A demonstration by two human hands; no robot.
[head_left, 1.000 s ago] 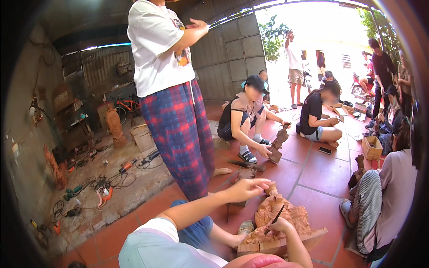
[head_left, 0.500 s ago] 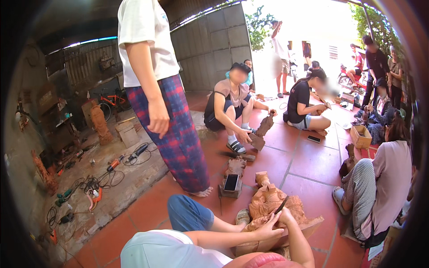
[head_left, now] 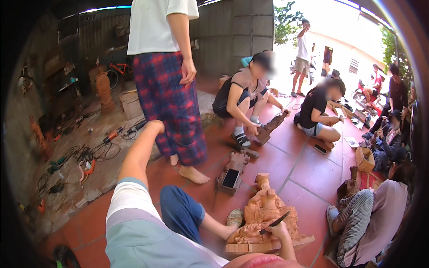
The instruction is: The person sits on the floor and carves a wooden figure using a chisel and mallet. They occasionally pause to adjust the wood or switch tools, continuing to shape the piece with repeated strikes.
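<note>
My right hand point(head_left: 280, 228) is closed around a slim, dark, flat tool point(head_left: 276, 222), held at a slant above a carved wooden statue point(head_left: 268, 203). The exact kind of tool cannot be made out. Light orange-brown and deeply carved, the statue lies on the floor by my sandalled foot point(head_left: 235, 217), its wide flat base toward me. My left arm stretches out to the left, away from the statue. My left hand point(head_left: 155, 127) is bent at the wrist beside a standing person's plaid trousers point(head_left: 172, 102); its fingers do not show clearly, nor whether it touches the cloth.
Beyond the statue, a phone point(head_left: 230, 178) lies on a darker carving point(head_left: 238, 161). A squatting person point(head_left: 243, 91) handles another dark carving point(head_left: 272, 127). At right sits a person in checked trousers point(head_left: 357, 223). Power tools and cables point(head_left: 89, 154) litter the left floor. Others sit farther back.
My left hand has left the statue and swung out to the left toward the standing person. My right hand keeps the tool over the carving. The squatting person's head has turned down.
</note>
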